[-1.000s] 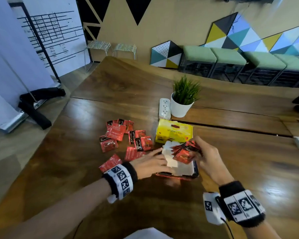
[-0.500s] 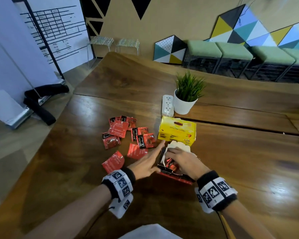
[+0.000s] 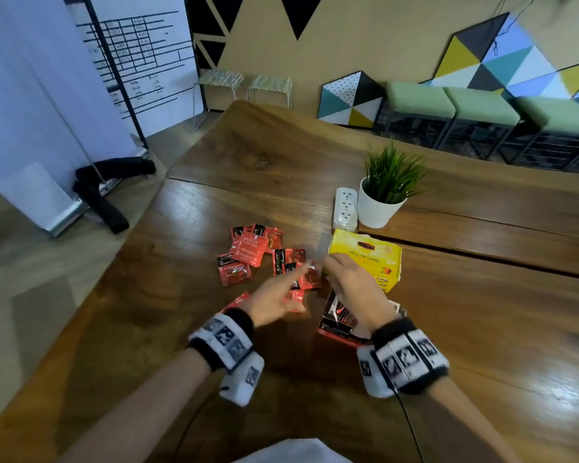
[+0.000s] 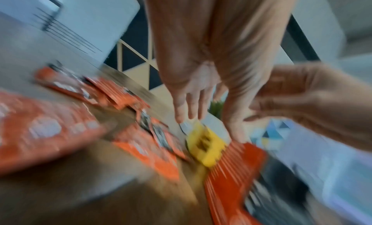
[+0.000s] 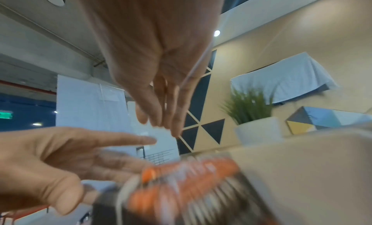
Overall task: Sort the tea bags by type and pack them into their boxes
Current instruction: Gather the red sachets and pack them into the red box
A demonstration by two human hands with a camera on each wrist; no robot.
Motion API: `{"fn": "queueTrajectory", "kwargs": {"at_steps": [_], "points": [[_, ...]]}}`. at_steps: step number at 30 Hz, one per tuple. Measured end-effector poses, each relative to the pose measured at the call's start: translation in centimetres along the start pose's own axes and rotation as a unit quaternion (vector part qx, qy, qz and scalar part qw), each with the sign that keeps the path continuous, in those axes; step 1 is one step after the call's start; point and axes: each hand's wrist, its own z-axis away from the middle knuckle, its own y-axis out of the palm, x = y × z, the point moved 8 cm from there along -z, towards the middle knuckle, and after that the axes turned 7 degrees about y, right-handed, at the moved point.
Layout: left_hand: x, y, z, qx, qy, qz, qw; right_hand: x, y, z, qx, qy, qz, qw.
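Several red tea bags lie loose on the wooden table, left of the yellow tea box. The red and black box stands open near me with red tea bags inside. My left hand reaches over the nearest loose red bags with straight fingers and holds nothing. My right hand stretches forward over the open box toward the same bags, fingers straight and empty. The wrist views are blurred; they show the left hand and the right hand open.
A white potted plant and a white power strip stand just behind the yellow box. A seam runs across the table at the right. Green benches and a whiteboard stand beyond the table.
My right hand put its bundle of red tea bags into the red box and came out empty. Both hands then moved forward toward the loose bags; the left let go of the box.
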Motion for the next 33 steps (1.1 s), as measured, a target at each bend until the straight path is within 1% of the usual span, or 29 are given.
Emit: {"fn": "queueTrajectory", "kwargs": {"at_steps": [1, 2, 3, 4, 5, 6, 8, 10, 11, 13, 14, 16, 17, 19, 21, 23, 25, 27, 28, 30, 31, 32, 33], "points": [[0.9, -2.8, 0.5, -0.050, -0.005, 0.004, 0.999, 0.4, 0.6, -1.9, 0.040, 0.006, 0.025, 0.999], [2.2, -5.8, 1.1, -0.104, -0.026, 0.001, 0.994, 0.7, 1.5, -3.9, 0.079, 0.005, 0.059, 0.995], [3.8, -8.7, 1.6, -0.151, -0.060, -0.007, 0.987, 0.9, 2.8, -5.8, 0.121, 0.002, 0.095, 0.988], [5.4, -11.3, 1.9, -0.181, -0.100, -0.033, 0.978, 1.1, 4.1, -7.4, 0.164, -0.001, 0.130, 0.978], [7.0, -13.4, 1.9, -0.188, -0.138, -0.073, 0.970, 0.8, 5.8, -8.7, 0.212, 0.001, 0.167, 0.963], [8.7, -14.8, 1.7, -0.175, -0.174, -0.110, 0.963, 0.5, 7.2, -9.8, 0.256, 0.008, 0.204, 0.945], [11.5, -15.5, 0.8, -0.112, -0.235, -0.142, 0.955, -0.3, 8.9, -11.3, 0.312, 0.015, 0.256, 0.915], [13.1, -14.3, -0.1, -0.069, -0.278, -0.134, 0.949, -0.8, 9.6, -12.0, 0.342, 0.014, 0.288, 0.895], [13.2, -13.6, -0.8, -0.053, -0.285, -0.158, 0.944, -1.1, 9.8, -12.1, 0.351, 0.019, 0.300, 0.887], [13.0, -12.3, -2.0, -0.043, -0.284, -0.236, 0.928, -1.7, 10.1, -12.1, 0.347, 0.030, 0.314, 0.883], [12.7, -11.9, -2.5, -0.050, -0.282, -0.261, 0.922, -1.9, 10.1, -12.0, 0.337, 0.034, 0.317, 0.886], [12.6, -11.6, -2.8, -0.070, -0.290, -0.265, 0.917, -2.1, 10.2, -11.9, 0.328, 0.041, 0.313, 0.890], [12.6, -11.5, -2.7, -0.070, -0.295, -0.260, 0.917, -2.3, 10.3, -11.9, 0.326, 0.045, 0.309, 0.892], [12.9, -11.7, -2.1, -0.079, -0.310, -0.232, 0.919, -2.5, 10.7, -12.0, 0.322, 0.057, 0.304, 0.895], [13.1, -12.3, -1.1, -0.113, -0.316, -0.186, 0.924, -2.1, 10.7, -12.3, 0.310, 0.050, 0.306, 0.899], [13.2, -13.5, 0.2, -0.169, -0.307, -0.115, 0.930, -1.8, 10.9, -12.5, 0.302, 0.050, 0.302, 0.903], [13.3, -14.8, 2.2, -0.236, -0.296, -0.041, 0.925, -1.6, 11.3, -12.6, 0.311, 0.051, 0.309, 0.897], [13.3, -15.6, 4.3, -0.276, -0.280, 0.020, 0.919, -1.7, 12.0, -13.0, 0.320, 0.067, 0.309, 0.893], [13.4, -15.8, 5.0, -0.298, -0.264, 0.064, 0.915, -1.7, 12.2, -13.3, 0.323, 0.071, 0.312, 0.891], [13.6, -15.7, 6.4, -0.338, -0.233, 0.182, 0.894, -2.0, 12.4, -13.6, 0.331, 0.081, 0.288, 0.895], [13.5, -15.3, 6.9, -0.349, -0.221, 0.238, 0.879, -2.4, 12.9, -14.0, 0.335, 0.071, 0.275, 0.898], [13.1, -14.8, 7.3, -0.353, -0.208, 0.283, 0.867, -2.3, 12.8, -14.0, 0.339, 0.077, 0.252, 0.903], [12.6, -14.3, 7.2, -0.348, -0.200, 0.311, 0.862, -2.4, 12.1, -13.9, 0.339, 0.101, 0.229, 0.907]]}}
